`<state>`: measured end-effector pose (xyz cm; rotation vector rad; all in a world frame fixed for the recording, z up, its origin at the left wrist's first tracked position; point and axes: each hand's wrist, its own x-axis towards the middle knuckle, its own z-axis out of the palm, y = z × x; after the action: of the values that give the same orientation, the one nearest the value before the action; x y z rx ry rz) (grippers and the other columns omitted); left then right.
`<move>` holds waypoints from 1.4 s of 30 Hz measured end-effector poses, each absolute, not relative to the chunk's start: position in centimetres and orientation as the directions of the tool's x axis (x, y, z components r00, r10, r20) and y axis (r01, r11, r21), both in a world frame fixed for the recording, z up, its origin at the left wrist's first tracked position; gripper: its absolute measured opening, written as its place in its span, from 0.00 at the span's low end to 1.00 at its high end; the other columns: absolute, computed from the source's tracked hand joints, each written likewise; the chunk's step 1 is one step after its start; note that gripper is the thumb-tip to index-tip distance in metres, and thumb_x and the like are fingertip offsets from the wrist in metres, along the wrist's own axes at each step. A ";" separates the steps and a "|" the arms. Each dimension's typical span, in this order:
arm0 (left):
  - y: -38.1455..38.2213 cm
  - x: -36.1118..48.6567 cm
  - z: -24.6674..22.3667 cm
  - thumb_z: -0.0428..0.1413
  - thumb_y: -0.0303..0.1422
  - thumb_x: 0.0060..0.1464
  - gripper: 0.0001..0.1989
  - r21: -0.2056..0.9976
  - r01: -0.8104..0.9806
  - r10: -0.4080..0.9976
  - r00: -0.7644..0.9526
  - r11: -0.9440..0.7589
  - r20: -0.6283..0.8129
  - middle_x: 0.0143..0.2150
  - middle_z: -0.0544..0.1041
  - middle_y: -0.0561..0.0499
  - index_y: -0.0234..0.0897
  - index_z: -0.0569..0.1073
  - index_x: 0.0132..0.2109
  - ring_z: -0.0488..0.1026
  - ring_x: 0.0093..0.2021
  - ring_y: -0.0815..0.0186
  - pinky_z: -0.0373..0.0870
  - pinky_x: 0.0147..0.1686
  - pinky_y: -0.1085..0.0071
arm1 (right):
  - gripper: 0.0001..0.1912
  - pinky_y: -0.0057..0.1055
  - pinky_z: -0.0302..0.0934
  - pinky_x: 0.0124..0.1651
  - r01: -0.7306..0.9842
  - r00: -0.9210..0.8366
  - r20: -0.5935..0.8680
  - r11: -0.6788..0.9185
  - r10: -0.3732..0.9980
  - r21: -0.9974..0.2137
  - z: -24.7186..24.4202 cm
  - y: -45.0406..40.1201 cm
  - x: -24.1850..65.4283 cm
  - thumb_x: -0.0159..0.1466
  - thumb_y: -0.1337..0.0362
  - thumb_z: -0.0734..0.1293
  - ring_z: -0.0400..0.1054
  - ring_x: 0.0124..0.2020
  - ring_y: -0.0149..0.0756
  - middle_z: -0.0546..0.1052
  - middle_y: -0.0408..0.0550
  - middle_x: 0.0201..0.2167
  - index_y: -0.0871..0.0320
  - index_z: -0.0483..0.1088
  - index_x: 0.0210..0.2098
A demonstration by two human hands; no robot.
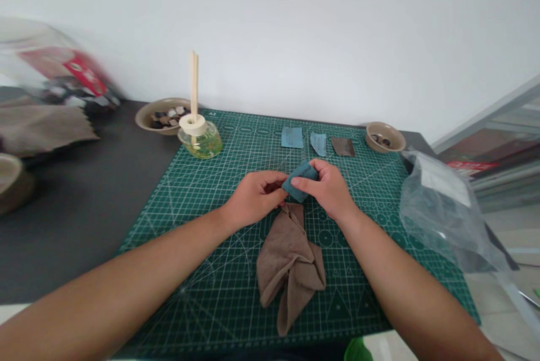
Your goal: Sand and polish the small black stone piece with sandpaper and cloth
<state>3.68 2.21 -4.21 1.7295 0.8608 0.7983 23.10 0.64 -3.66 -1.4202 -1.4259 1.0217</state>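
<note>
My right hand [329, 186] grips a small blue-grey piece of sandpaper [301, 181] with dark print on its back, the thumb lying across it. My left hand [259, 195] is closed in a pinch at the sandpaper's left edge. Whatever sits between those left fingertips is too small and hidden to make out. Just below the hands, a crumpled brown cloth [289, 260] lies on the green cutting mat [202, 282], its upper end close under the left fingertips.
Two blue sandpaper pieces [292, 137] and a brown-grey one [343, 147] lie behind my hands. A reed diffuser [200, 139] stands left of them. A bowl of small chips [145, 119], a smaller bowl [386, 139] and a clear plastic bag [442, 209] are around the mat.
</note>
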 end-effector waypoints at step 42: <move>2.1 3.5 -4.1 0.66 0.27 0.49 0.12 0.934 -0.301 0.835 0.550 0.192 0.005 0.33 0.84 0.47 0.32 0.81 0.44 0.78 0.26 0.69 0.76 0.27 0.74 | 0.21 0.32 0.70 0.29 -0.260 -0.058 -0.134 -0.145 0.989 -0.955 -2.9 0.2 23.0 0.41 0.60 0.83 0.73 0.23 0.33 0.79 0.39 0.24 0.55 0.70 0.26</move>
<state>3.51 2.14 -4.09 1.1033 0.5893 0.8655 23.00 0.16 -2.86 -1.0879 -0.9665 1.4555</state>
